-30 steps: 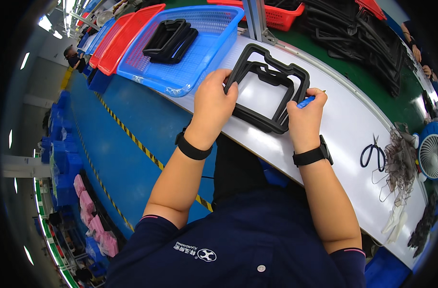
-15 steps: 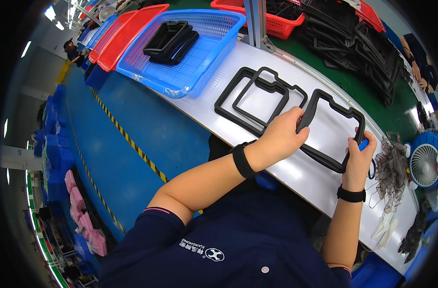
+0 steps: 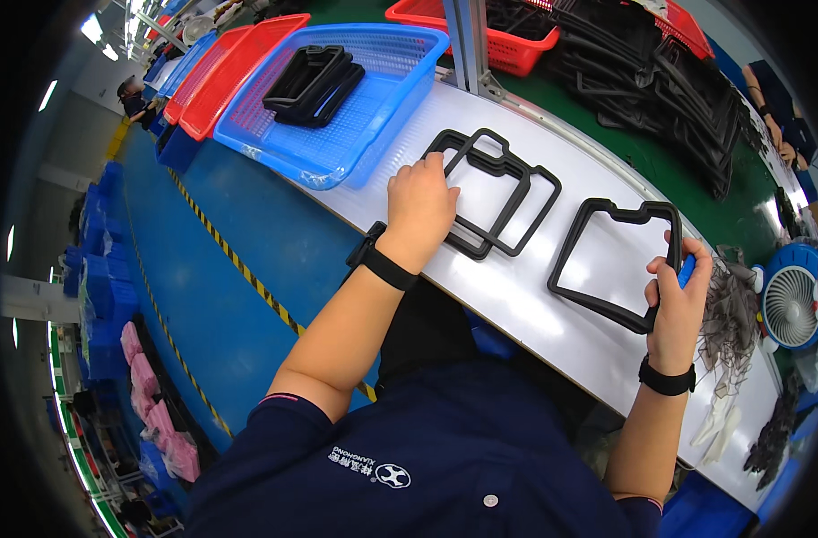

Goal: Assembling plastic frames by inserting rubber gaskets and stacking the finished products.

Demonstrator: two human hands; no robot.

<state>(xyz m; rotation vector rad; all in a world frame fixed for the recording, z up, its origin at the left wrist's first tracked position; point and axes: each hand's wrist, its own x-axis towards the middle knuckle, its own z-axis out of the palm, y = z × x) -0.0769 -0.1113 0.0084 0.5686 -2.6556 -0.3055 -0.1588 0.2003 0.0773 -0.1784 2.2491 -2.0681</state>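
My right hand [image 3: 678, 300] grips the right side of a black rubbery-looking frame [image 3: 597, 312], a rounded rectangle with a notched far edge. Also in that hand is a small blue object [image 3: 687, 271], mostly hidden by the fingers. To the left, a thin black frame [image 3: 546, 211] lies across a thicker black frame [image 3: 440, 143] on the white table. My left hand [image 3: 422, 211] is closed at the left side of this overlapping pair, fingertips and thumb at the thin frame's edge. Its palm side is hidden.
A blue basket [image 3: 247, 143] with stacked black frames stands at the table's far left, with red baskets [image 3: 207, 99] beyond. Behind the metal post [image 3: 467, 45] lies a large pile of black frames [image 3: 660, 99]. A fan [image 3: 792, 296] and dark netting [image 3: 731, 314] are at right.
My left hand has let go of the right-hand frame and moved left to the overlapping pair. The thin frame has shifted slightly nearer. My right hand keeps its frame.
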